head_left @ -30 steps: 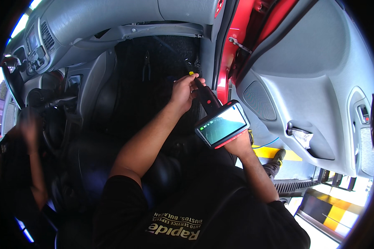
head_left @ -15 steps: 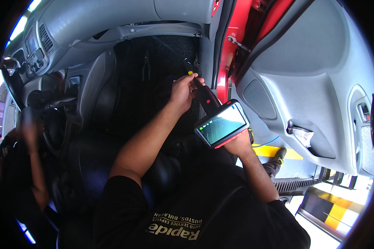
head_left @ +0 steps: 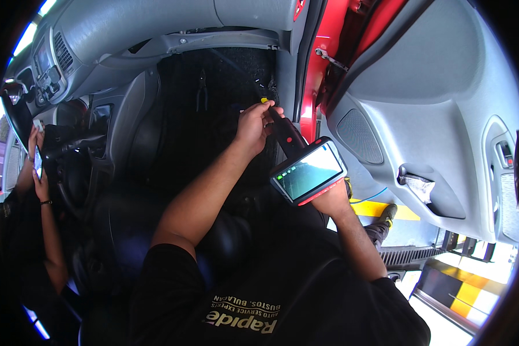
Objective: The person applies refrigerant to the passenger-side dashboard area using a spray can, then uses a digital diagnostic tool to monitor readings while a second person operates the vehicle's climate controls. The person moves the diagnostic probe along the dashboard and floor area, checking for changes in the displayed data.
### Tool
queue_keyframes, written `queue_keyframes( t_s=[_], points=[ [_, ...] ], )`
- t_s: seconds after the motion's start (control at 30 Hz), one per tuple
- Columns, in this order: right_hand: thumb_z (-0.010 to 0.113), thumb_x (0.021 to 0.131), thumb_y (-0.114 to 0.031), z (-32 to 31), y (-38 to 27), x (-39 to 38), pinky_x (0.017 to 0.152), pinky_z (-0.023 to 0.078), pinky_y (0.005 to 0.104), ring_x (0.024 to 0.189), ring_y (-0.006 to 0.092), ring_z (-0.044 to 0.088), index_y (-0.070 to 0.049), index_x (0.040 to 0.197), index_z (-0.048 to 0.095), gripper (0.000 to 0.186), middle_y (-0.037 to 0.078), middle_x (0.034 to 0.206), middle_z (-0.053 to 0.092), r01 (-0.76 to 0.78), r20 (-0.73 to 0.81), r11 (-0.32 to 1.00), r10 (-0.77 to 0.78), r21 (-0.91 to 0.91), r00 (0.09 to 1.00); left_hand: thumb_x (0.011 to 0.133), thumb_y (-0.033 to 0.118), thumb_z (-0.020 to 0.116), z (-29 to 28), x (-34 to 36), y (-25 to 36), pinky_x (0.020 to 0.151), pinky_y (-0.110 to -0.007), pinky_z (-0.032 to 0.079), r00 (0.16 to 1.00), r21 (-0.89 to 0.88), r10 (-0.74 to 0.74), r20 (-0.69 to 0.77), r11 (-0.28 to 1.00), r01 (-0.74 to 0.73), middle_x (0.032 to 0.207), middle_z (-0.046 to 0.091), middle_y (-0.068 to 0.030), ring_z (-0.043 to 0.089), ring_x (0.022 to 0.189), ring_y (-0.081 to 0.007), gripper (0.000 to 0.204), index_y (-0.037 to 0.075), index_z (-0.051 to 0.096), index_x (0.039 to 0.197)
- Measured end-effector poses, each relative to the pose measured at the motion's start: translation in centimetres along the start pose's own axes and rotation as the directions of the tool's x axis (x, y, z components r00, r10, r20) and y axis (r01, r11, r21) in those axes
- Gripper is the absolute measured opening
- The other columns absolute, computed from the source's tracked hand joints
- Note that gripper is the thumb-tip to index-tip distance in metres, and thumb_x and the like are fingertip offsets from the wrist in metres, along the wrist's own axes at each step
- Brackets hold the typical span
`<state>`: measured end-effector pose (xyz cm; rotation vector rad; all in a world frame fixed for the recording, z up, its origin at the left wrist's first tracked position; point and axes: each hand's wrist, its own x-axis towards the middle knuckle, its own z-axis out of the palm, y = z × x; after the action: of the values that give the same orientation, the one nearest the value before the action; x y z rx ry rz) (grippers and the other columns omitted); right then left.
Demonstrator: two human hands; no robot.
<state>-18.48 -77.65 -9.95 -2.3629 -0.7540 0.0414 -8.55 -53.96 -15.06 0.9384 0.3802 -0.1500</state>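
Note:
My left hand (head_left: 252,127) is closed around the slim dark front of a handheld inspection device, just below its yellow fitting (head_left: 264,100). A thin dark probe appears to run from there toward the dashboard's lower edge. My right hand (head_left: 331,199) grips the device from beneath its lit screen (head_left: 308,171), with most fingers hidden. The screen shows a pale greenish picture, too small to read in detail. Pliers (head_left: 202,92) lie on the dark footwell carpet (head_left: 184,132) beyond my left hand.
An open door panel (head_left: 438,132) stands right, a crumpled item (head_left: 419,188) in its pocket. The red door frame (head_left: 320,34), dashboard (head_left: 138,26) and centre console (head_left: 124,121) surround the footwell. At left, a co-worker's hands (head_left: 40,187) hold a phone and a small pale object.
My hands and the device stay almost still. The co-worker's hands, blurred earlier, have moved, and a phone and pale object now show clearly in them at the left.

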Motion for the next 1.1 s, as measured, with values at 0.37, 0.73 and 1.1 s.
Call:
queue_keyframes(
  t_s=[0.37, 0.73, 1.1],
  points=[
    [0.074, 0.083, -0.017, -0.05, -0.12, -0.16, 0.087, 0.056, 0.0442, 0.104, 0.0344, 0.07, -0.009, 0.11, 0.074, 0.027, 0.012, 0.11, 0.074, -0.003, -0.016, 1.0, 0.004, 0.014, 1.0, 0.104, 0.022, 0.055, 0.2, -0.23, -0.04, 0.078, -0.037, 0.055, 1.0, -0.019, 0.004, 0.0, 1.0, -0.004, 0.102, 0.074, -0.0094, 0.071, 0.091, -0.0185, 0.021, 0.007, 0.063, 0.116],
    [0.074, 0.084, -0.019, -0.15, -0.16, -0.27, 0.087, 0.056, 0.0444, 0.104, 0.0336, 0.07, -0.01, 0.112, 0.074, 0.03, 0.012, 0.111, 0.074, 0.026, -0.005, 0.998, -0.026, -0.051, 1.0, 0.103, 0.024, 0.054, 0.0, -0.22, -0.26, 0.088, -0.036, 0.058, 1.0, -0.01, -0.002, -0.001, 1.0, 0.002, 0.104, 0.073, -0.0106, 0.071, 0.097, -0.0207, 0.026, 0.005, 0.064, 0.118],
    [0.075, 0.084, -0.018, -0.4, -0.33, -0.42, 0.09, 0.055, 0.0449, 0.106, 0.0341, 0.07, -0.01, 0.112, 0.074, 0.029, 0.012, 0.111, 0.074, -0.012, -0.006, 1.0, 0.012, 0.004, 1.0, 0.103, 0.025, 0.055, 0.27, -0.38, -0.28, 0.086, -0.035, 0.056, 1.0, -0.001, -0.003, 0.008, 1.0, 0.003, 0.104, 0.073, -0.0102, 0.071, 0.097, -0.02, 0.025, 0.007, 0.064, 0.116]
  ],
)
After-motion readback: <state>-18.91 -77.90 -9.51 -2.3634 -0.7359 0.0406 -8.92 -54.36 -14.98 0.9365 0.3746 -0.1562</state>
